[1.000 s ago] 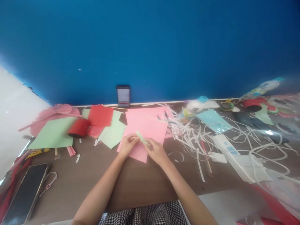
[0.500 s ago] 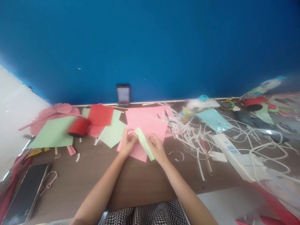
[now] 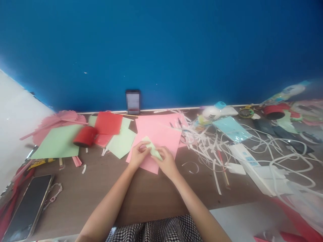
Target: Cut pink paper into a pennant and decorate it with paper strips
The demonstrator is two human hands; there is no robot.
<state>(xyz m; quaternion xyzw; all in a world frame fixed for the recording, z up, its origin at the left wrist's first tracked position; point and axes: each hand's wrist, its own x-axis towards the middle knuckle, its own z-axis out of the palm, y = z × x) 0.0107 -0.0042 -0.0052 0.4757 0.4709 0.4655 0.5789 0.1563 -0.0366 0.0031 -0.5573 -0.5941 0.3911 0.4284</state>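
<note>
Both of my hands meet over a pink paper sheet (image 3: 161, 134) lying on the brown table (image 3: 141, 195). My left hand (image 3: 137, 156) and my right hand (image 3: 165, 162) pinch a small folded piece of light green paper (image 3: 152, 148) between their fingertips. The green piece is held just above the pink sheet. Fingers of both hands are curled closed on it.
Left of the hands lie green sheets (image 3: 58, 144), red sheets (image 3: 108, 123), a red tape roll (image 3: 85, 137) and a pink paper fan (image 3: 54, 121). A dark phone (image 3: 26, 208) rests at the near left. White paper strips (image 3: 207, 148), cables, a power strip (image 3: 252, 166) and a glue bottle (image 3: 212, 112) crowd the right.
Half a second ago the green strip hung long and unfolded between my hands. Now it is folded short and held low against the pink sheet. My hands have drawn closer together.
</note>
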